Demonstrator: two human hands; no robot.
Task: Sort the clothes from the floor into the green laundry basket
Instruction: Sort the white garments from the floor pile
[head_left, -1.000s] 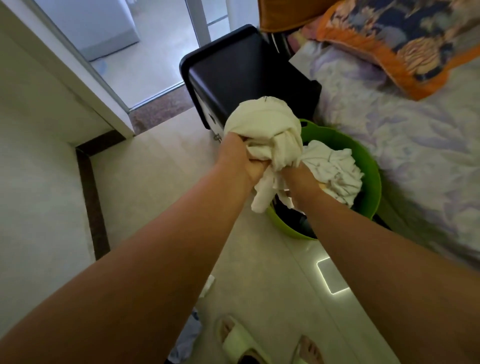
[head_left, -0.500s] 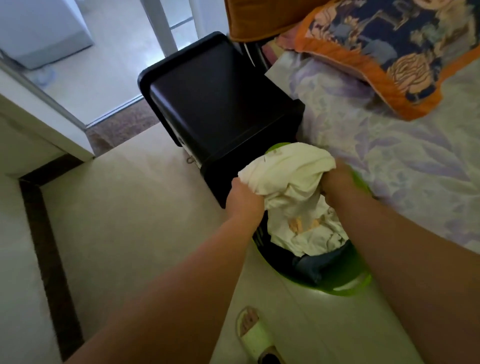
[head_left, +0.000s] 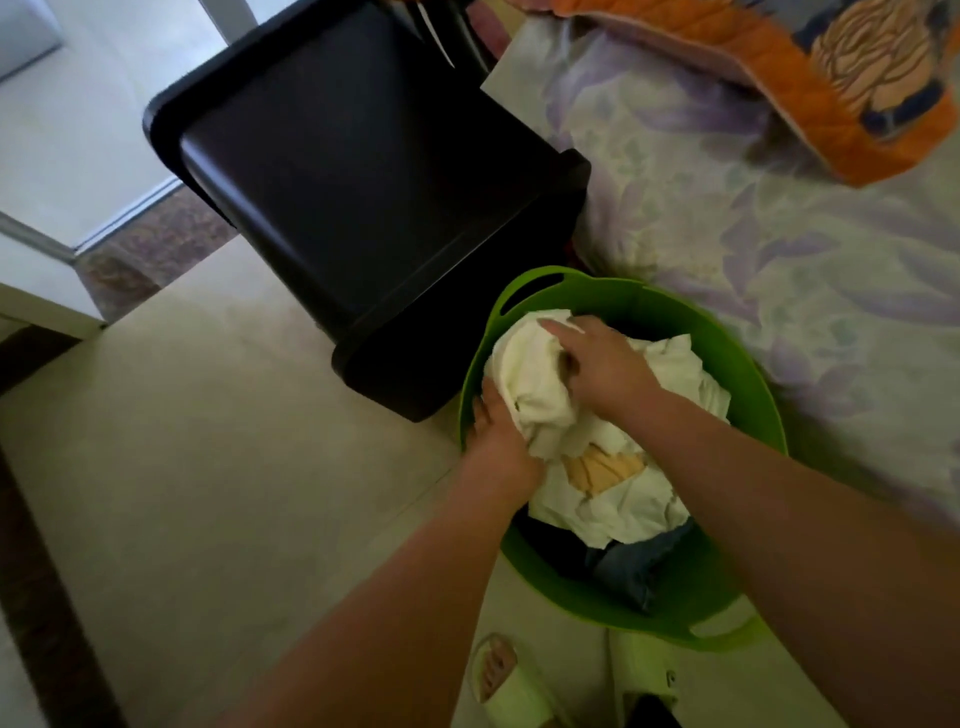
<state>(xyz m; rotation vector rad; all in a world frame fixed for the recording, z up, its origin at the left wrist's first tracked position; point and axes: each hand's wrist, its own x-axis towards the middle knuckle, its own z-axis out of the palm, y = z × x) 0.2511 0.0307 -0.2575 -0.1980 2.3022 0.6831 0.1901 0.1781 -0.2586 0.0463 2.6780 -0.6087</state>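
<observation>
The green laundry basket stands on the floor between a black stand and the bed. A cream garment lies bunched at the basket's upper left, on top of other white clothes, a tan piece and dark blue fabric. My left hand grips the cream garment's left side inside the rim. My right hand lies on top of the garment with its fingers spread over the cloth.
A black stand is right behind the basket on the left. The bed with a floral sheet and an orange-edged quilt runs along the right. My slippered foot is below the basket. Bare tiled floor lies left.
Both hands have brought the cream garment down from above the basket into it. My right hand has shifted from gripping the garment's side to lying on its top.
</observation>
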